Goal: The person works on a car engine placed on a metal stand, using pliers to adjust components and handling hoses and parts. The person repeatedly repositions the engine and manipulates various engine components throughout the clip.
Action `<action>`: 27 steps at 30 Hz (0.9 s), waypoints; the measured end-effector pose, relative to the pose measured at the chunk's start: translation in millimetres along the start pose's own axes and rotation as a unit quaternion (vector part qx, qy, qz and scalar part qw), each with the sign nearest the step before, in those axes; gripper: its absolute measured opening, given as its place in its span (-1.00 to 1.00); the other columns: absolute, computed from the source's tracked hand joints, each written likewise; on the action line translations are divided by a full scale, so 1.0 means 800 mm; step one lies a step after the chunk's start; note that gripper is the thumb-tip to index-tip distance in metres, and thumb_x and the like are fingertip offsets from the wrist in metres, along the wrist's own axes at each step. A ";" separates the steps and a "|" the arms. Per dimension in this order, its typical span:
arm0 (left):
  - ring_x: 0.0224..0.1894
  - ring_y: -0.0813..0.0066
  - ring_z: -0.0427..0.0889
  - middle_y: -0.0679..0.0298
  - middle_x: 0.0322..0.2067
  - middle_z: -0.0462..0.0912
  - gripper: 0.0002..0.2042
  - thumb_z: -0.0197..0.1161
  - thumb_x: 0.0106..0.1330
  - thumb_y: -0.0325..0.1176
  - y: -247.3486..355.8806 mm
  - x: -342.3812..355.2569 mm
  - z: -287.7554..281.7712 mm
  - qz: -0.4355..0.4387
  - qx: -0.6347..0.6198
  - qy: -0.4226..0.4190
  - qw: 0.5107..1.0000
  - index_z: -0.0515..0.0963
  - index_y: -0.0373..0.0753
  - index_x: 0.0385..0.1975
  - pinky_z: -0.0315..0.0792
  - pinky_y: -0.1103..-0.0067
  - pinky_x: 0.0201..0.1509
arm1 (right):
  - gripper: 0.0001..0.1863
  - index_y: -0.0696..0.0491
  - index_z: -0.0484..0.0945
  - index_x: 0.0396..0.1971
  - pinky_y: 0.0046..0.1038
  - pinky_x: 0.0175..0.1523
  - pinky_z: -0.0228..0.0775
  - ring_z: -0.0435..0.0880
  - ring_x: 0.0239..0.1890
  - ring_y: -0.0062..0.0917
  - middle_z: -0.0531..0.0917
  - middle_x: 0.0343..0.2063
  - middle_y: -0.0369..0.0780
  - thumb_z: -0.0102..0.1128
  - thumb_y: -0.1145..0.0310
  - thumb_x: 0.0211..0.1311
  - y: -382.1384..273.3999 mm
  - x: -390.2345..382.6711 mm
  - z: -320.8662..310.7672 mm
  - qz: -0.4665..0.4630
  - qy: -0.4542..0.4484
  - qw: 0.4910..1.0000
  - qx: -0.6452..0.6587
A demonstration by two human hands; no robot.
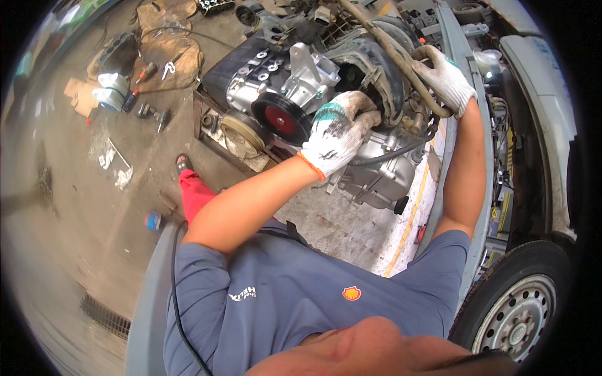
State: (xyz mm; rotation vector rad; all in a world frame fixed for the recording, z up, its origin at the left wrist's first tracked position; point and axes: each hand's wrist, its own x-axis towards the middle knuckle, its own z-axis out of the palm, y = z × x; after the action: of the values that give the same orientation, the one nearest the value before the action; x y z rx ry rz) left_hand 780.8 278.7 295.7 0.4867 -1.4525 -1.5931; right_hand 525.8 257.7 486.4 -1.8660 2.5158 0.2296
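Grip: left gloved hand (338, 130) curled at the engine (311, 75), right gloved hand (445, 78) by the tan hose (389, 47), closure unreadable from my remote station; hose probably springy, best held mid-length.

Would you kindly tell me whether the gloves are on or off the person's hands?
On: white gloves cover the left hand and right hand, and an orange cuff edge sits at the left wrist.
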 end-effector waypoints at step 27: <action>0.01 -0.12 0.67 -0.09 -0.13 0.68 -0.74 0.40 0.33 -0.28 -0.017 -0.002 0.011 0.045 0.002 0.043 0.998 0.67 -0.35 -0.15 0.55 0.20 0.10 | -0.54 0.17 0.49 0.36 -0.39 0.42 0.39 0.59 0.27 -0.46 0.66 0.21 -0.14 0.21 0.24 0.64 0.019 -0.012 0.007 -0.030 -0.048 0.982 0.178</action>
State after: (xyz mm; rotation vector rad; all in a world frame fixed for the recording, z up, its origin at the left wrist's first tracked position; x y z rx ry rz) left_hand 770.1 283.5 284.2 0.4790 -1.3939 -1.4807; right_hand 513.9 271.5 483.2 -1.7381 2.2515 -0.1233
